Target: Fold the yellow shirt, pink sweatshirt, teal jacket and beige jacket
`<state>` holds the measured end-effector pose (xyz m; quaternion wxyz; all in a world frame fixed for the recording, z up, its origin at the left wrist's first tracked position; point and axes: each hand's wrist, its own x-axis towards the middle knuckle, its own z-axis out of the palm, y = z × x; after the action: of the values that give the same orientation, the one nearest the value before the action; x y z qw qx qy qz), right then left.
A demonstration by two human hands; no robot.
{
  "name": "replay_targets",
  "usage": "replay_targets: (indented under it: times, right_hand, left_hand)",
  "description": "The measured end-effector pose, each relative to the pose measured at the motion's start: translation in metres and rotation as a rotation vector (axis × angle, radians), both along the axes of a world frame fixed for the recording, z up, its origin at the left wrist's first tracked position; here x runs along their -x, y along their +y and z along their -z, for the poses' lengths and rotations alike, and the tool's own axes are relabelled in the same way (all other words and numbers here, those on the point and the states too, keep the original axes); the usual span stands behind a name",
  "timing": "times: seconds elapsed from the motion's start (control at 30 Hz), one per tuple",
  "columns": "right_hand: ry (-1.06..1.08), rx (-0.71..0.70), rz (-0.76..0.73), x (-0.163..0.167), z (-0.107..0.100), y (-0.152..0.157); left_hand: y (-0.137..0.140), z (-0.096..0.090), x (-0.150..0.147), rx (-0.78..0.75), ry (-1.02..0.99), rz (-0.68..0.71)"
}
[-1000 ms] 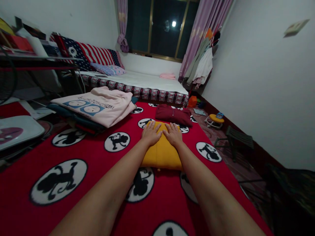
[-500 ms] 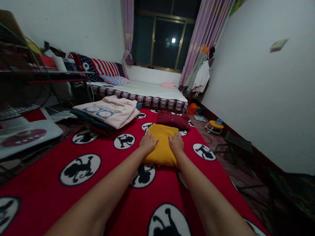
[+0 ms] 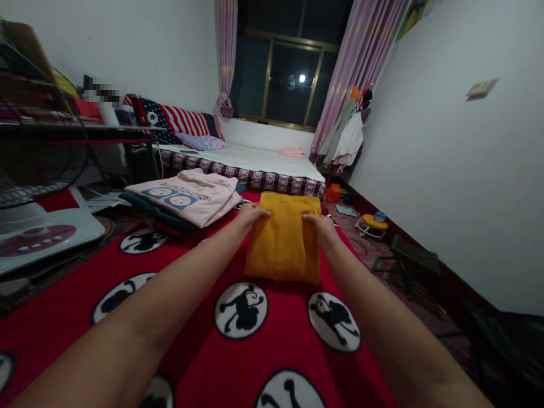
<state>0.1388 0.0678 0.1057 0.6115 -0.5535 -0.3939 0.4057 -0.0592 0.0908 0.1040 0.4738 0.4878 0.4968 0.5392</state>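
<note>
Both grips are closed on cloth: the left grip (image 3: 251, 215) pinches the left edge of a folded mustard-yellow garment (image 3: 285, 243), and the right grip (image 3: 322, 224) its right edge. Thumbs lie over the face towards the wearer; the remaining fingers are largely hidden. The garment stands tilted, far edge raised, above the middle of a red monkey-print blanket (image 3: 191, 345). Whether its near edge touches the blanket cannot be determined. Step in hand, as judged: handling the folded garment as one bundle. The next move calls for an even hold on both sides, so that the folds stay square. To the left, well apart, a pale pink printed top (image 3: 204, 192) lies on dark folded clothes (image 3: 159, 220). Beyond the blanket's far end is a white-topped bed (image 3: 250, 156); right, on the floor, a yellow-seated round stool (image 3: 373, 221).
</note>
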Motion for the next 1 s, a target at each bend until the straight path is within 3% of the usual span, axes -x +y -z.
replay_targets:
  times: [0.07,0.13,0.2,0.27,0.37,0.4,0.47,0.6,0.7,0.9,1.0]
  right_hand:
    - [0.005,-0.155,-0.046,-0.006,-0.026,-0.002]
    - [-0.067,-0.366,-0.089,-0.013,-0.035,-0.013]
    - [-0.22,-0.509,-0.129,-0.019,-0.023,-0.033]
    - [-0.403,-0.498,-0.203,-0.024,0.007,-0.061]
    - [-0.633,-0.283,-0.417,-0.034,0.062,-0.104]
    - [-0.671,-0.222,-0.453,-0.038,0.076,-0.115]
    - [-0.704,-0.172,-0.445,-0.045,0.09,-0.128]
    - [-0.791,-0.216,-0.181,-0.042,0.077,-0.122]
    - [-0.869,-0.243,-0.11,-0.026,0.071,-0.11]
    - [-1.051,-0.274,-0.118,-0.004,0.107,-0.108]
    - [-1.104,-0.281,-0.092,-0.005,0.113,-0.11]
  left_hand:
    - [0.0,-0.026,0.007,-0.16,-0.022,0.04]
    - [-0.008,-0.038,0.015,-0.419,0.037,0.062]
    - [-0.025,-0.03,0.025,-0.631,0.2,0.056]
    - [-0.052,-0.001,0.036,-0.705,0.453,0.071]
    - [-0.096,0.056,0.052,-0.655,0.795,0.309]
    - [-0.109,0.072,0.056,-0.641,0.845,0.408]
    - [-0.128,0.09,0.061,-0.619,0.841,0.474]
    - [-0.136,0.081,0.056,-0.615,0.751,0.319]
    - [-0.13,0.072,0.042,-0.617,0.796,0.165]
    - [-0.141,0.098,0.02,-0.605,0.976,0.199]
    - [-0.149,0.095,0.015,-0.646,1.057,0.165]
